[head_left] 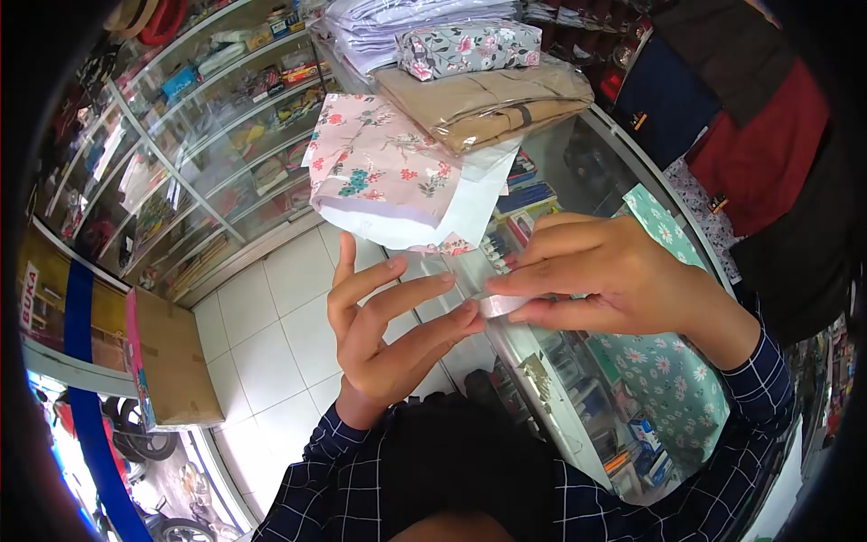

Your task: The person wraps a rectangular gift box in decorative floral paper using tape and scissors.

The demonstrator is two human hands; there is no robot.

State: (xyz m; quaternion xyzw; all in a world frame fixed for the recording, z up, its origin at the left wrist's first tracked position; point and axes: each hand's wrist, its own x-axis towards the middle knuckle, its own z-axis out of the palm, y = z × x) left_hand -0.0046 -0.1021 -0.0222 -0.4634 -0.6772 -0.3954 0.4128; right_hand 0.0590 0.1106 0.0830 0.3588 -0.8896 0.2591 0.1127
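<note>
- Pinched tape roll (498,306) narrowly in right hand (607,278) and left hand (384,330)!
- Hovered over glass worktop (571,432), near pink floral paper (379,158)!
- Took in stocked shelves (226,126), white tiled floor (302,321)!

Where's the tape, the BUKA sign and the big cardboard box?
Tape (498,307): head view, the roll's side.
BUKA sign (29,296): head view, its middle.
Cardboard box (179,361): head view, its brown side.
</note>
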